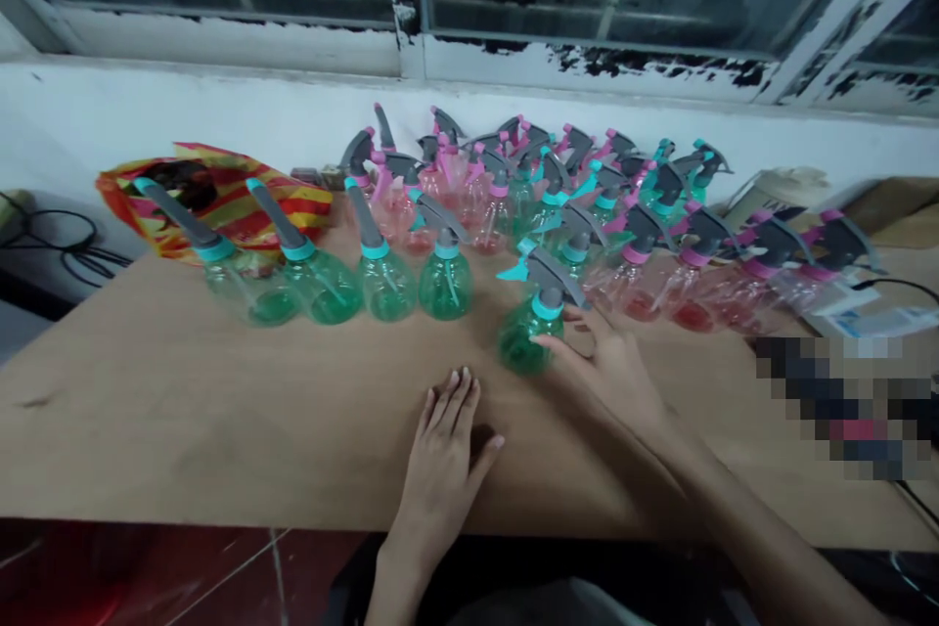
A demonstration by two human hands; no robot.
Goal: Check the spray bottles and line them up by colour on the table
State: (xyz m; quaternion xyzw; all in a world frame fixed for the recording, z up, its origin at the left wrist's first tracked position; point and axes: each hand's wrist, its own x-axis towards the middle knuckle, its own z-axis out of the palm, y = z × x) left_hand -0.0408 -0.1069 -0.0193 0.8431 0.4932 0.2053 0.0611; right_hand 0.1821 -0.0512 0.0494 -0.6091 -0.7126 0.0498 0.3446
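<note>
My right hand (612, 362) is closed around the side of a green spray bottle (529, 337) with a grey and turquoise trigger head. The bottle is tilted slightly, low over or touching the table; I cannot tell which. My left hand (444, 450) lies flat on the wooden table, fingers stretched out and thumb apart, holding nothing. Beyond it stands another green spray bottle (445, 289), and further left are more green bottles in a row, among them one (386, 289) next to it. Right of my right hand are pink spray bottles (638, 289).
Many pink and green spray bottles crowd the back of the table (220, 421) against the white wall. A red and yellow plastic bag (286, 205) lies at the back left. Black cables (55, 235) are at the far left, and a cardboard box (906, 210) is at the back right.
</note>
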